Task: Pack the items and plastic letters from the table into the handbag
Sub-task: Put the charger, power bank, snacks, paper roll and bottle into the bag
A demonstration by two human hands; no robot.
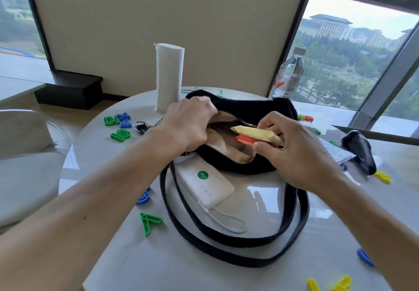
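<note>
While the left hand (190, 127) grips the black handbag's (244, 109) rim (centre frame, on the bench (127, 245)), the right hand (292, 152) pinches a yellow packet (256, 133) over its opening; plastic letters (120, 127) lie scattered around.

The white power bank (205, 185) bore a round green badge with white characters too small to read. The clear bottle (289, 76) carried a label with red script that was blurred past reading. Among the plastic letters, a green "A" (149, 221) lay near the table's front edge, and a blue "X" (124, 116) sat at the left.
</note>
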